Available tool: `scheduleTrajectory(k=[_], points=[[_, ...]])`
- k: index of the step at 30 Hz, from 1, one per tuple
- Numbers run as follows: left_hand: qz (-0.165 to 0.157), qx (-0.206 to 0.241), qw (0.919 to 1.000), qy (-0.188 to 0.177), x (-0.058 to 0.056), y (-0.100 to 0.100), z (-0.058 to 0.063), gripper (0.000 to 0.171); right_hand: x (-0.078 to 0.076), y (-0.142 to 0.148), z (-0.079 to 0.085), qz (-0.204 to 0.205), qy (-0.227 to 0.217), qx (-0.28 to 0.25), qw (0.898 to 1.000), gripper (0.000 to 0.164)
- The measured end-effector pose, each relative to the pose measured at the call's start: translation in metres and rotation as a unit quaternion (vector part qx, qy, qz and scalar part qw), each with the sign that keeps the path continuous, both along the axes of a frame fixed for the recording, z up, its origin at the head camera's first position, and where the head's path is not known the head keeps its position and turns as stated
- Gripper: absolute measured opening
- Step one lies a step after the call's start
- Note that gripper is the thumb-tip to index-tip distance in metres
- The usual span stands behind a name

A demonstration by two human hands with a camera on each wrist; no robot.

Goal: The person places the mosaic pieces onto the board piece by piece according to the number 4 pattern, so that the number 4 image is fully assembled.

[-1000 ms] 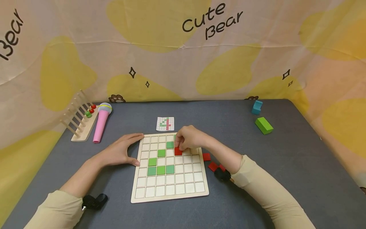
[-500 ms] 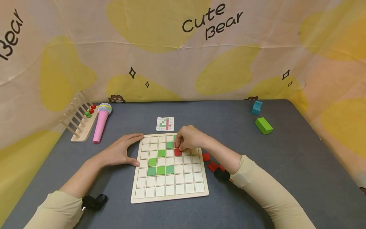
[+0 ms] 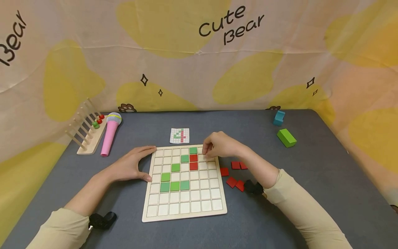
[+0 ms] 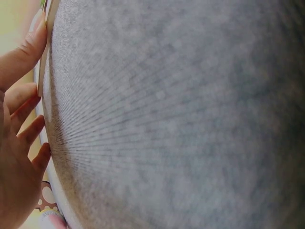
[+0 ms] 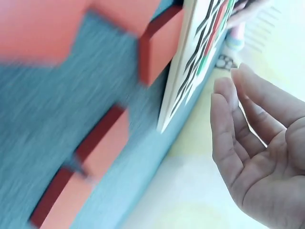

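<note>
A pale wooden grid board (image 3: 185,218) lies on the dark grey table. Several green tiles (image 3: 166,177) sit in its cells, and two red tiles (image 3: 193,162) stand one below the other under the top green tile (image 3: 193,150). My left hand (image 3: 132,164) rests against the board's left edge, thumb and fingers spread; the left wrist view shows its fingertips (image 4: 43,150) touching that edge. Above the board's upper right cells hovers my right hand (image 3: 222,145), fingers loosely bent. Nothing shows between its fingers in the right wrist view (image 5: 262,138).
Several loose red tiles (image 3: 231,182) lie right of the board. A small printed pattern card (image 3: 179,135) is behind it. At the back left are a peg stand (image 3: 90,147) with beads and a pink toy microphone (image 3: 110,135). Green (image 3: 286,137) and blue (image 3: 279,118) blocks stand back right.
My right hand has let go of the upper red tile, now lying in its cell, and moved right. More loose red tiles are uncovered. The left hand and board have stayed put.
</note>
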State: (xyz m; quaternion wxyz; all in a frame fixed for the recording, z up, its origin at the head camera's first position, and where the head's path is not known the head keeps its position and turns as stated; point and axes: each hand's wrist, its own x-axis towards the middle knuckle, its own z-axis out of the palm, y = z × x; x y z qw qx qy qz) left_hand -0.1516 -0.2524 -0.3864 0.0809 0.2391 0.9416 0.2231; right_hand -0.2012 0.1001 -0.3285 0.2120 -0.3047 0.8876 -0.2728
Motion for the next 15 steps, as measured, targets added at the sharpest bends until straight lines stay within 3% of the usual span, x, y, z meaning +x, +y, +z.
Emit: scheduleTrajectory(k=[15], points=[[0.001, -0.001, 1.0000, 0.002, 0.000, 0.000, -0.001, 0.104, -0.009, 0.058, -0.009, 0.026, -0.040, -0.028, 0.998, 0.015]])
